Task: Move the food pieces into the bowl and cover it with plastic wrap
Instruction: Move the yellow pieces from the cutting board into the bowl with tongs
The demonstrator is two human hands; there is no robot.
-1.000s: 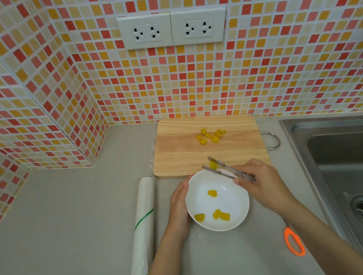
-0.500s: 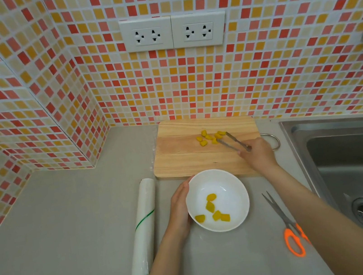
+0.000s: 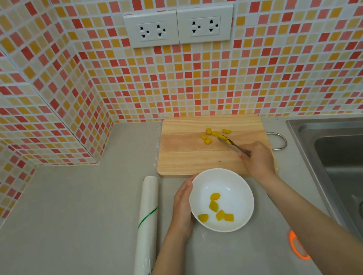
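A white bowl [image 3: 235, 183] stands on the grey counter and holds several yellow food pieces [image 3: 216, 205]. My left hand [image 3: 182, 208] cups the bowl's left rim. Behind the bowl lies a wooden cutting board [image 3: 185, 151] with several more yellow food pieces [image 3: 208, 136] near its far middle. My right hand [image 3: 258, 161] rests over the board's front right part and grips metal tongs [image 3: 232, 144], whose tips reach into the cluster of pieces. A roll of plastic wrap [image 3: 146, 226] lies left of the bowl.
A steel sink [image 3: 357, 157] fills the right side. Orange-handled scissors [image 3: 296, 246] lie on the counter, mostly hidden under my right forearm. Tiled walls with two sockets [image 3: 180, 28] close off the back and left.
One second ago the tongs held a piece over the bowl; that piece now lies in it. My right hand then went back to the board, and the tong tips now sit among the pieces.
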